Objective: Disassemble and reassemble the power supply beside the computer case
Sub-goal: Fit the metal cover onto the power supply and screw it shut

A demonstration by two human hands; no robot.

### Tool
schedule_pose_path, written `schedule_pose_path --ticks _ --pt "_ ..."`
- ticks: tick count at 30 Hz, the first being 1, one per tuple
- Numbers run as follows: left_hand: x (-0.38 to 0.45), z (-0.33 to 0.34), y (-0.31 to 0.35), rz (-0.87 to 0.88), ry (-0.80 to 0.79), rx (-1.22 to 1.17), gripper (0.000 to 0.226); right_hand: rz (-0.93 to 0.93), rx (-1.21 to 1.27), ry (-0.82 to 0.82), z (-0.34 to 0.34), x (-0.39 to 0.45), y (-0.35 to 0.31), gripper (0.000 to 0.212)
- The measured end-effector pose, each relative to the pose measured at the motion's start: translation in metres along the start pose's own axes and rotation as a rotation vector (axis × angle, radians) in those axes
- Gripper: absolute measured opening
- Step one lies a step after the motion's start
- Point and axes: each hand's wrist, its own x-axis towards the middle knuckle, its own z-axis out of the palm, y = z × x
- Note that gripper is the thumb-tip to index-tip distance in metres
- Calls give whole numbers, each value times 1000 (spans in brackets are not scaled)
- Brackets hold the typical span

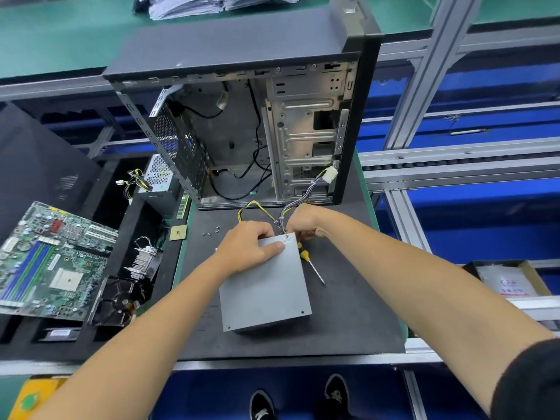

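We see the grey power supply (pixel 266 286) lying flat on the dark mat (pixel 357 313), just near of the open computer case (pixel 257 122). Our left hand (pixel 247 248) rests on its far left part, fingers curled over the far edge and thumb pressed flat on the top panel. Our right hand (pixel 304 221) sits at the far right corner, fingers curled where the cable bundle (pixel 285 212) leaves the unit; we cannot tell whether they pinch the wires. A yellow-handled screwdriver (pixel 312 263) lies touching the unit's right side. Loose screws (pixel 210 231) lie to the left.
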Motion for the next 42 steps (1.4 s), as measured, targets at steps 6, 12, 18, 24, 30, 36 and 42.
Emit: schedule_pose_path --ticks 6,12,18,24,30,36,42 --pt "0 1 -3 7 -23 35 27 -64 3 -23 5 -1 2 33" --pt "-1 5 -5 58 24 57 24 -58 18 -29 2 -3 2 36" --pt "-1 7 -8 117 79 49 20 -76 33 -64 1 -2 5 35" --pt "-1 14 -13 106 94 115 21 -42 -43 -74 1 -1 -1 33" --pt "1 21 -18 58 89 115 21 -26 -12 -70 2 -1 -1 23" --pt "-2 31 -18 -16 151 -26 16 -3 -20 -77 6 -5 1 26" --pt "-15 23 -31 -29 249 195 22 73 -103 -131 4 -14 -5 32"
